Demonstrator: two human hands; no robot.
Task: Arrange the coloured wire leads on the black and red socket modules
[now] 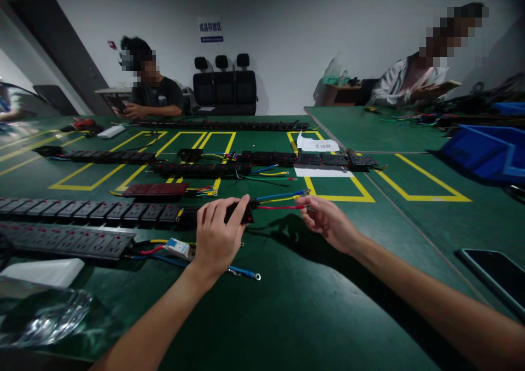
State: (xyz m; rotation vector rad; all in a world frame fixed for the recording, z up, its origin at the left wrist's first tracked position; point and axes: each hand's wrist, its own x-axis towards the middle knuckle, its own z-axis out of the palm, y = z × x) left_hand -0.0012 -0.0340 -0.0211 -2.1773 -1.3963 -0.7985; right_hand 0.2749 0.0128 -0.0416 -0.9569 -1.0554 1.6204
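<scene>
My left hand (219, 237) is wrapped over the end of a black socket strip (241, 213), its thumb and fingers gripping the housing. From that end run a red wire (279, 207), a blue wire (281, 196) and a yellow wire, pointing right. My right hand (326, 223) pinches the tip of the red wire between thumb and fingers; the blue wire's ring terminal lies just above the fingertips. Beneath my left wrist, a blue wire (244, 272) with a ring terminal and a small white breaker (179, 248) belong to a nearer socket strip (69, 242).
More socket strips (200, 168) lie across the green table (328, 316), with a dark red one (158, 190) among them. A phone (494, 272) and a blue bin (488, 149) are on the right. Clear plastic (45, 313) sits front left. Two people sit beyond.
</scene>
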